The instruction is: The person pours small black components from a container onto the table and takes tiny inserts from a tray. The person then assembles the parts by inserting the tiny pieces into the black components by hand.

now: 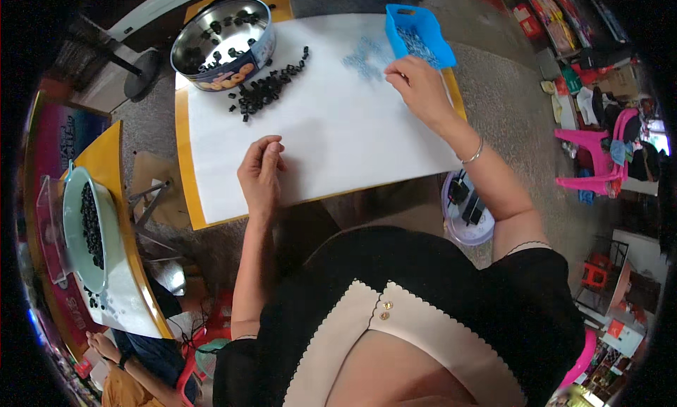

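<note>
My left hand [261, 174] is raised over the near left of the white-covered table [331, 139], its fingers curled and the thumb pressed against them. Whatever it may hold is hidden. Beyond it lies a loose heap of small black plastic parts [261, 93]. Over the far right of the table, my right hand [422, 93] has its fingers bent in toward the thumb, with anything between them too small to make out. It is close to a blue plastic basket [438, 46] of small clear bluish pieces [416, 44]. More clear pieces [367, 58] are scattered to the left of the basket.
A round metal tin [185, 51] with black parts inside stands at the far left. Under the table's right edge is a pale round tub [469, 227] with dark items. On a left side table sits a green basin [102, 227] of black parts; another person's hand [104, 346] is near it.
</note>
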`<state>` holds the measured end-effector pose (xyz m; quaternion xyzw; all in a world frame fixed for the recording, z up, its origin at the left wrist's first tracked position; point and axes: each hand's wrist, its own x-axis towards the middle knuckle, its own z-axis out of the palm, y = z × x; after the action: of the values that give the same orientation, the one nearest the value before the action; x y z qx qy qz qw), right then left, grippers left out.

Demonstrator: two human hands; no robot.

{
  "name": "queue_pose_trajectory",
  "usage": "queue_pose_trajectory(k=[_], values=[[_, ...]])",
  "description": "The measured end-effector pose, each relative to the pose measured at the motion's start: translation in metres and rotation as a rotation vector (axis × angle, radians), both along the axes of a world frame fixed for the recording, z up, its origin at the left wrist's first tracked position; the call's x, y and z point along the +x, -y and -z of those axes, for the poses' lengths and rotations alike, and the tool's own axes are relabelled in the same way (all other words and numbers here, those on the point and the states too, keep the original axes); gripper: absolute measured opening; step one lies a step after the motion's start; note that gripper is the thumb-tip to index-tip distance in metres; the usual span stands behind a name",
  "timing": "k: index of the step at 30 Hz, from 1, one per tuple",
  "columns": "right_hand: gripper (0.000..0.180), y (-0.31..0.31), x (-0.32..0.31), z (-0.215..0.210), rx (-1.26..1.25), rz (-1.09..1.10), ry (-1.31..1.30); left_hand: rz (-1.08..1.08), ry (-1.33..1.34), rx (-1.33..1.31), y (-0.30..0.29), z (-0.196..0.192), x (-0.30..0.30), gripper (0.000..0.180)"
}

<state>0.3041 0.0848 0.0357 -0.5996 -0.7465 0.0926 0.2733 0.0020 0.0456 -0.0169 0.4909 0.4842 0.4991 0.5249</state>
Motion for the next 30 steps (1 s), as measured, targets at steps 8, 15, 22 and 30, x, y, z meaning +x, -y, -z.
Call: queue_pose_trajectory(k=[8, 15, 22, 30], values=[[0.012, 0.052, 0.018, 0.058, 0.096, 0.206, -0.096, -0.015, -0.083, -0.015, 0.004, -0.002, 0.007, 0.018], [0.01, 0.065, -0.018, 0.041, 0.03, 0.163, -0.383, 0.141, -0.111, -0.03, 0.012, -0.017, 0.054, 0.019], [0.01, 0.074, -0.053, 0.038, 0.205, 0.053, -0.371, 0.327, 0.025, -0.079, -0.001, -0.022, 0.105, 0.021], [0.016, 0.078, -0.065, 0.036, -0.086, 0.186, -0.751, 0.222, 0.138, -0.166, 0.0, -0.015, 0.106, 0.017]])
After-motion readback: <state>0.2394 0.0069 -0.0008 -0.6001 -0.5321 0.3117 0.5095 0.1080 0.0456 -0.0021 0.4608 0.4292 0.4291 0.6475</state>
